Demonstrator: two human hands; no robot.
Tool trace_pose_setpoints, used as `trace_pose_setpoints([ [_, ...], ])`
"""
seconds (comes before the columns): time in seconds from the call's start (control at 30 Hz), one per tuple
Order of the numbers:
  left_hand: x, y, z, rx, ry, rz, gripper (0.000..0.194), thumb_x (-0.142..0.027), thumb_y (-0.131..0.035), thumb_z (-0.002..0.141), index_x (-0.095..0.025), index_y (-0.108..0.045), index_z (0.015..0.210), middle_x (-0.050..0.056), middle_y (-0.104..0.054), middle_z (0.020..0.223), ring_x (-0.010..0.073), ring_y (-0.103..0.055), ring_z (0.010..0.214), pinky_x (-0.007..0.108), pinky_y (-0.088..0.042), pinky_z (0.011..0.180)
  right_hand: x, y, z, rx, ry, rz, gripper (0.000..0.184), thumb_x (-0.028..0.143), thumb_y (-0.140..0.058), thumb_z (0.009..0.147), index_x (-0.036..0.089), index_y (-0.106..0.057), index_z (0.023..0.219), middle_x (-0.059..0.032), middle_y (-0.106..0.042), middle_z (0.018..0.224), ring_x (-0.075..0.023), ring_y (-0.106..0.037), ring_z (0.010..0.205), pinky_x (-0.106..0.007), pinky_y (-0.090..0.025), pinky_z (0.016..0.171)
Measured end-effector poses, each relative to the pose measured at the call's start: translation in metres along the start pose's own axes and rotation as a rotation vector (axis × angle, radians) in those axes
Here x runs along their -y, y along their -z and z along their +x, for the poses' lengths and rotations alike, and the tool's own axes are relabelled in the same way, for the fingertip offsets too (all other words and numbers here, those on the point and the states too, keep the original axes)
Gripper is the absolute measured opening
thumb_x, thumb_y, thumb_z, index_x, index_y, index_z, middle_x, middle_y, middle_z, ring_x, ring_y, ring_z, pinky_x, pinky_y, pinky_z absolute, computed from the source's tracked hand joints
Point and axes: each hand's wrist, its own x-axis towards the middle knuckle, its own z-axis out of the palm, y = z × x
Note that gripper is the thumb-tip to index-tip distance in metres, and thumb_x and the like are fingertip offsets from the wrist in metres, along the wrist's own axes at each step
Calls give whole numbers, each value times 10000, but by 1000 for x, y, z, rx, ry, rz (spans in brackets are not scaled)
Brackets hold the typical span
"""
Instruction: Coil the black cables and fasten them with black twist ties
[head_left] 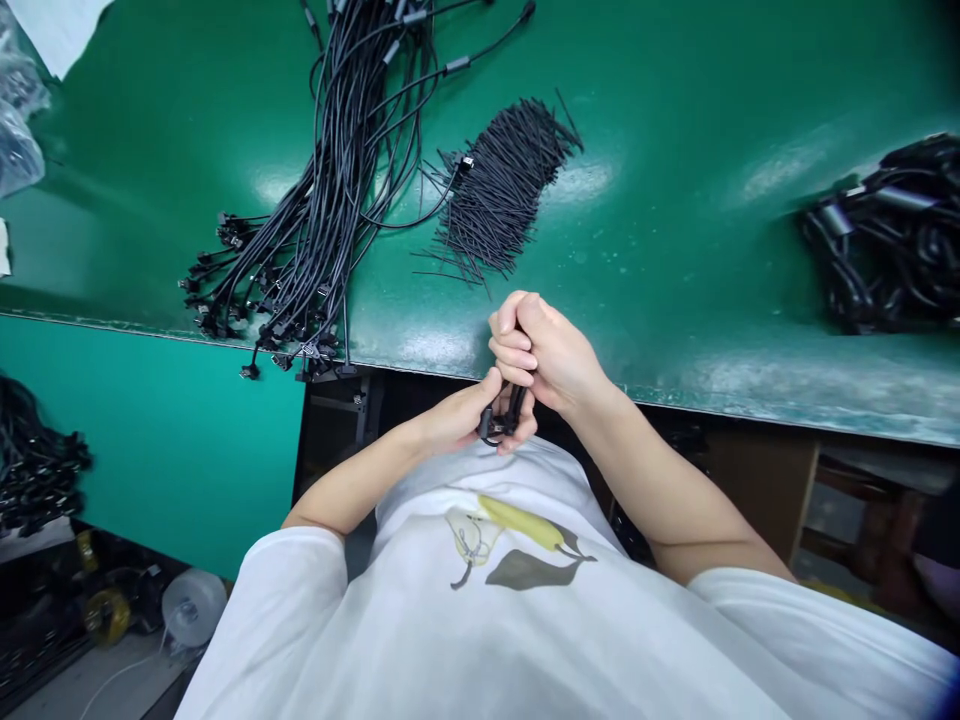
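Both hands meet in front of my shirt, just off the table's near edge. My left hand is closed around a folded black cable, whose connector end pokes out below the fingers. My right hand grips the same cable from above with curled fingers; anything smaller inside its fist is hidden. Beyond the hands lies a pile of short black twist ties. To its left a long bundle of black cables is spread out, connectors toward me.
Coiled black cables lie at the right of the green table. A clear plastic bag is at the far left. More cables rest on a lower green surface; a roll of clear film stands below.
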Motion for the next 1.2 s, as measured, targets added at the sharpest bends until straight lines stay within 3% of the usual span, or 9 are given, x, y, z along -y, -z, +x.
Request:
trace_pose_setpoints([
  [0.13,0,-6,0,-111,-21,-107,584,-717,-536,850,-138,-592,906,15,-579,640,116,-529,529,256,-389,523,-4,4,4,-97,65,-93,586,768,-607,781,207,-453,714,96,-280,572,-31,-285,436,-241,-552,598],
  [0.3,0,-11,2,-173,-13,-182,478,-614,-540,906,-147,-604,823,-17,-472,553,109,-479,522,253,-358,530,-12,11,6,-146,62,-178,622,834,-506,789,219,-470,703,90,-321,544,-54,-385,449,-348,-566,839],
  [0.4,3,-10,5,-190,-33,-207,477,-600,-534,912,-134,-633,888,32,-565,661,129,-533,580,253,-352,515,-13,18,7,-137,93,-290,657,847,-461,805,206,-508,672,-9,-586,696,-126,-604,683,-354,-545,874],
  [0.5,6,-8,7,-202,-66,-229,482,-600,-545,904,-130,-647,928,34,-564,698,124,-530,596,241,-354,503,-13,25,10,-137,160,-451,651,778,-436,882,185,-548,637,-98,-700,940,-184,-651,913,-341,-522,887],
  [0.6,7,-8,7,-185,-70,-243,424,-547,-650,858,-126,-644,912,-2,-483,664,105,-489,588,212,-333,481,-13,31,11,-120,177,-610,559,663,-453,945,182,-600,700,-95,-710,956,-192,-652,911,-345,-513,883],
  [0.67,5,-9,7,-228,-93,-249,360,-480,-691,849,-129,-628,898,-17,-440,660,97,-478,604,193,-328,483,-12,33,8,-159,259,-742,416,584,-511,947,193,-652,921,-86,-692,1055,-199,-646,938,-364,-514,898],
  [0.8,-7,-4,14,-565,-279,-213,271,-435,-536,966,-177,-551,887,-11,-450,722,97,-516,692,181,-389,557,-13,32,-9,-306,594,-1124,342,466,-591,926,211,-604,1154,-119,-629,1197,-258,-598,1084,-422,-494,949],
  [0.9,-17,0,18,-739,-391,-105,287,-427,-410,1019,-196,-499,875,9,-540,847,93,-546,740,197,-440,634,-22,26,-23,-125,663,-1365,256,379,-576,952,215,-617,1144,-112,-676,1092,-261,-624,1029,-427,-507,917],
  [1.2,-22,0,19,-735,-462,1,327,-445,-349,1033,-190,-545,975,54,-670,1054,165,-639,1076,304,-496,909,-32,15,-17,-73,680,-1465,331,274,-462,996,199,-586,1293,-142,-657,1226,-263,-614,1155,-428,-521,985],
])
